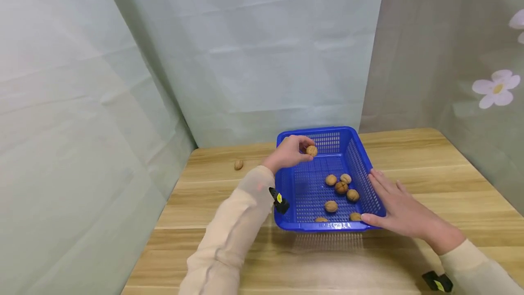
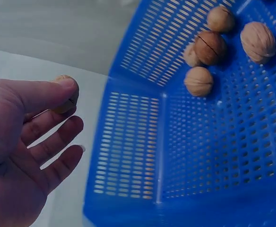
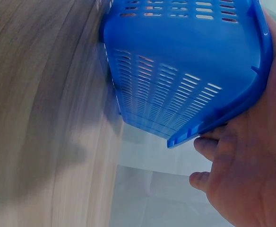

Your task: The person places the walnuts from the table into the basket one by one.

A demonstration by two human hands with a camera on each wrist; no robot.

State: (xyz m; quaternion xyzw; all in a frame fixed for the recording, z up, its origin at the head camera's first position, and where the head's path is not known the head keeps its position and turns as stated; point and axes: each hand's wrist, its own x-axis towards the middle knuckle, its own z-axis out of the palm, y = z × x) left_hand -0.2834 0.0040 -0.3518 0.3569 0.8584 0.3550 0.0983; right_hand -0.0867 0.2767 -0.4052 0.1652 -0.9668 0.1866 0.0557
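Note:
The left hand point(image 1: 290, 151) pinches a walnut point(image 1: 312, 150) between thumb and fingers, over the far left part of a blue plastic basket point(image 1: 327, 226). In the left wrist view the thumb lies across this walnut point(image 2: 62, 94) and the other fingers are loosely bent. Several walnuts point(image 1: 341, 188) lie on the basket floor, mostly toward the right and front. At the near right corner the right hand point(image 1: 403, 208) rests on the rim, fingers fairly straight along the right side, thumb at the front edge. From the right wrist view, its palm point(image 3: 256, 170) is outside the basket wall.
One walnut point(image 1: 239, 164) lies on the wooden table point(image 1: 204, 204), left of the basket. Pale cloth point(image 1: 254, 58) hangs behind the table and along its left. A flowered cloth point(image 1: 442, 58) hangs at the right.

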